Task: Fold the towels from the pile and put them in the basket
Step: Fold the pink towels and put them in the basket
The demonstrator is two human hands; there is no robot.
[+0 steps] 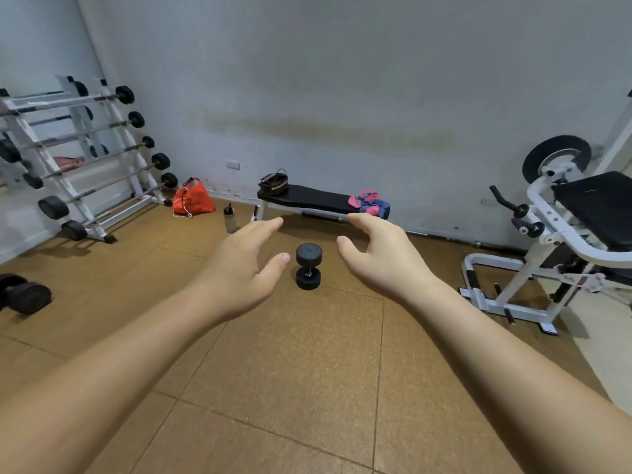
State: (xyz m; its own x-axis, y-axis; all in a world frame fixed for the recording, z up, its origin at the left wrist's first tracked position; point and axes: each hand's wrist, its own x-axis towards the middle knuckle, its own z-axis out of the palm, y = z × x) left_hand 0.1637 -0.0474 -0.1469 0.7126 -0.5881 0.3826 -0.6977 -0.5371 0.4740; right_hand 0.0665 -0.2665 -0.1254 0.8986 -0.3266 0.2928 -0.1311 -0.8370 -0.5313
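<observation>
A small pile of pink and blue towels [370, 202] lies on the right end of a black flat bench [314, 197] by the far wall. A dark basket [273, 182] with a handle stands on the bench's left end. Both my arms stretch forward over the floor. My left hand [241, 268] and my right hand [383, 256] are held out with relaxed fingers and hold nothing. They are well short of the bench.
A black dumbbell [308, 266] stands on the brown floor between my hands. A barbell rack [78, 159] fills the left corner, with an orange bag [193, 199] and a bottle [229, 218] near it. A white weight machine [561, 241] stands at right. Dumbbells [24, 295] lie at far left.
</observation>
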